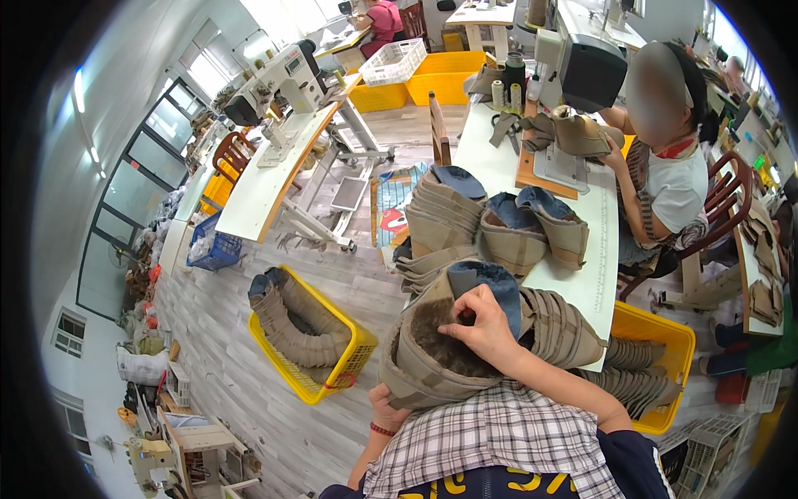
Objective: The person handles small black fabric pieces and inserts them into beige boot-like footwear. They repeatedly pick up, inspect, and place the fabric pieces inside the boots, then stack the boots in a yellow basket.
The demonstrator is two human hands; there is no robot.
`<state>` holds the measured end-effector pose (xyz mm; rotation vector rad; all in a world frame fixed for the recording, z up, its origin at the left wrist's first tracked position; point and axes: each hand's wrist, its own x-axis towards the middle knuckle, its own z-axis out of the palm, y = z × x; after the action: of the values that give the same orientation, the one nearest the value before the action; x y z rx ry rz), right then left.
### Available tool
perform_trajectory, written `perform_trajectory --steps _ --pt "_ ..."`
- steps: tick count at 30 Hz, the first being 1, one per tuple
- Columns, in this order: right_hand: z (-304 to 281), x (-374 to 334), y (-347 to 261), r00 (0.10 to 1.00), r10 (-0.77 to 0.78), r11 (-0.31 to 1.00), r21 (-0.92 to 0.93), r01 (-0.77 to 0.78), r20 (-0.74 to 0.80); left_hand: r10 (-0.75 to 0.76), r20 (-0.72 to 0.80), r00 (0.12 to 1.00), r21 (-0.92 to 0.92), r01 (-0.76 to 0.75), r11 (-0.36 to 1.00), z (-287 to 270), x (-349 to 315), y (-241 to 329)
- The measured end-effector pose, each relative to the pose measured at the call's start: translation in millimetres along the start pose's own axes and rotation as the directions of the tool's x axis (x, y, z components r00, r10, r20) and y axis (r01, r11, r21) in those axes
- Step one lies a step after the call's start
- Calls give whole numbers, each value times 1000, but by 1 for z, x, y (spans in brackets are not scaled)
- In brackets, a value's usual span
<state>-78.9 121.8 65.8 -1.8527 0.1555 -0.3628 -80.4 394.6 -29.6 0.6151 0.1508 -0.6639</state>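
In front of my body is a khaki fabric piece (pixel 416 353), shaped like a cap, with brown fleece lining. My left hand (pixel 389 407) grips its lower left edge. Inside its opening, my right hand (pixel 486 328) has thumb and forefinger pinched together against the lining; whatever they hold is too small to make out. Just beyond are nested stacks of similar pieces (pixel 445 212), some showing blue lining, on the white sewing table (pixel 592 303). More nested pieces (pixel 553 328) lie right beside my right forearm.
A co-worker (pixel 677 179) sits at the sewing machine (pixel 590 71) across the table to the right. Yellow crates of stacked pieces stand on the floor, one at left (pixel 362 353) and one at right (pixel 677 387). Another sewing table (pixel 274 166) is at far left, near a blue basket (pixel 218 247).
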Motion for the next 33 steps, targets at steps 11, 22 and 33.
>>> perform_trajectory --steps 11,22,33 --pt "10 -15 -2 998 37 938 346 -20 -43 -39 -36 999 -38 37 999 -10 1 0" --pt "-7 20 8 967 91 941 297 -162 240 -56 130 990 -185 80 979 -18 4 -3" --pt "7 47 28 937 109 914 338 -226 333 -19 240 971 -239 78 968 -7 10 -5"
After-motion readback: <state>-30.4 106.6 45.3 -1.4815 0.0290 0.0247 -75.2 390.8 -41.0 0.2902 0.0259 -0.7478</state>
